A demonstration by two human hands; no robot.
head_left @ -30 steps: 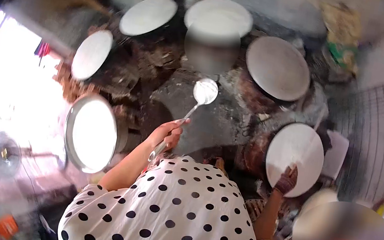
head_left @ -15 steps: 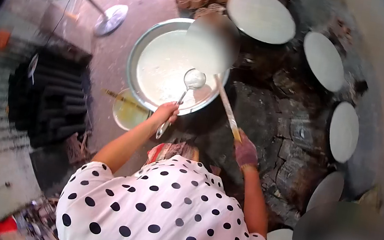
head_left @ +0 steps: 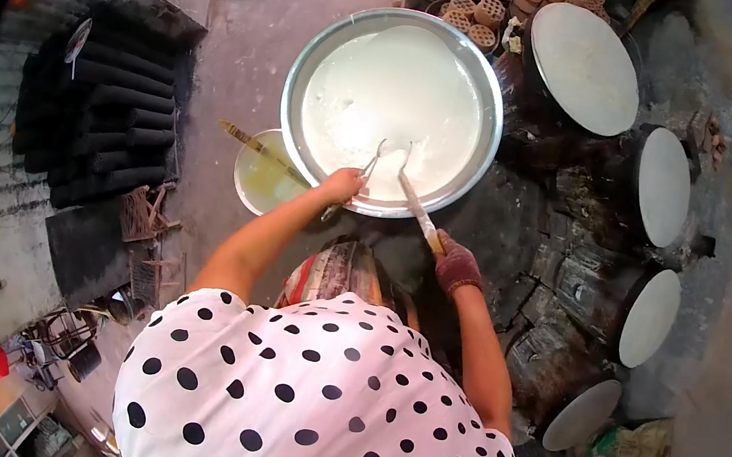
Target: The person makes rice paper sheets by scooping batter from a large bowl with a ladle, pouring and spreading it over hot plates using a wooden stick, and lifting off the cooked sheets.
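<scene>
Grey floor (head_left: 246,47); metal basin (head_left: 291,94) w/ glossy white liq. (head_left: 409,77); L hand (head_left: 341,185) clenched on ladle (head_left: 370,167), R hand (head_left: 457,267) on stick (head_left: 419,208).

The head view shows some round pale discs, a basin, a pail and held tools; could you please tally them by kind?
Discs: 4
Basin: 1
Pail: 1
Held tools: 2
Total: 8

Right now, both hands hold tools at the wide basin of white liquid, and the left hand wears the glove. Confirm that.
No, the glove is on the right hand; the left hand is bare, as the head view shows. Both hands do hold tools at the wide basin of white liquid.
</scene>
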